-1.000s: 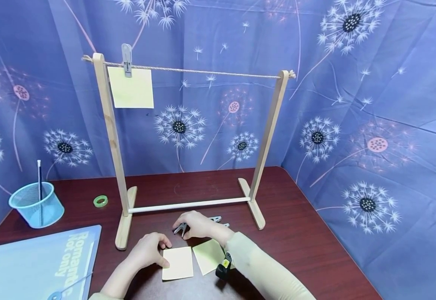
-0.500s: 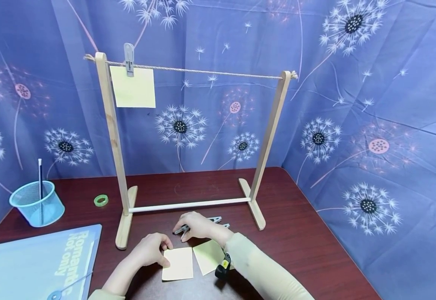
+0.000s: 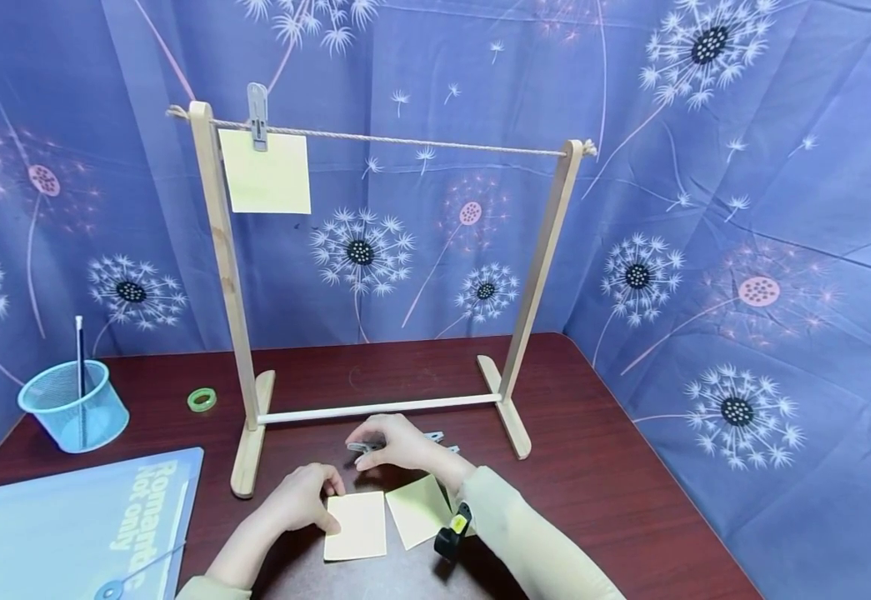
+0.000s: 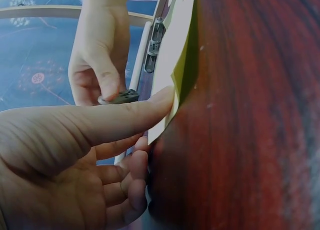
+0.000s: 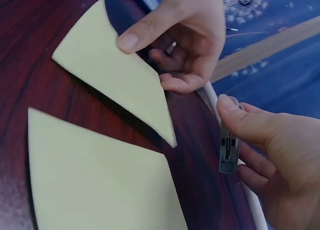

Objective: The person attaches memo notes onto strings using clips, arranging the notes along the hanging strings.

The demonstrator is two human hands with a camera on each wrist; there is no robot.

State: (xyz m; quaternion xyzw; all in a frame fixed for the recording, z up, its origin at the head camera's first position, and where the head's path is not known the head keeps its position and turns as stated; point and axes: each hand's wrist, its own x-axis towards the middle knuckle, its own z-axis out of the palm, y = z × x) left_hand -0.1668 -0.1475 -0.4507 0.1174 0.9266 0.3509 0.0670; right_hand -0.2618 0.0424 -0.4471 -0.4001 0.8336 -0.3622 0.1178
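Note:
My left hand (image 3: 300,500) holds the left edge of a pale yellow paper note (image 3: 360,533), thumb on top and fingertips at its edge. In the left wrist view that note's near edge curls up off the table. Just beyond the notes, my right hand (image 3: 397,442) pinches a grey clothespin (image 5: 228,147) between thumb and fingers. A second yellow note (image 3: 416,510) lies to the right, partly under my right forearm. More grey clothespins (image 3: 435,436) lie behind my right hand, mostly hidden by it. Another note (image 3: 270,179) hangs from the rope under a clothespin (image 3: 257,117).
A wooden stand (image 3: 228,275) with a rope (image 3: 420,145) strung across its top rises behind my hands, its white lower bar (image 3: 375,409) near my right fingers. At left are a blue mesh pen cup (image 3: 75,412), a green tape roll (image 3: 201,400) and a light blue folder (image 3: 82,525).
My right hand has picked the clothespin up from the table and moved slightly away from me, with its fingers now closer round it. The left hand has stayed at the note's edge.

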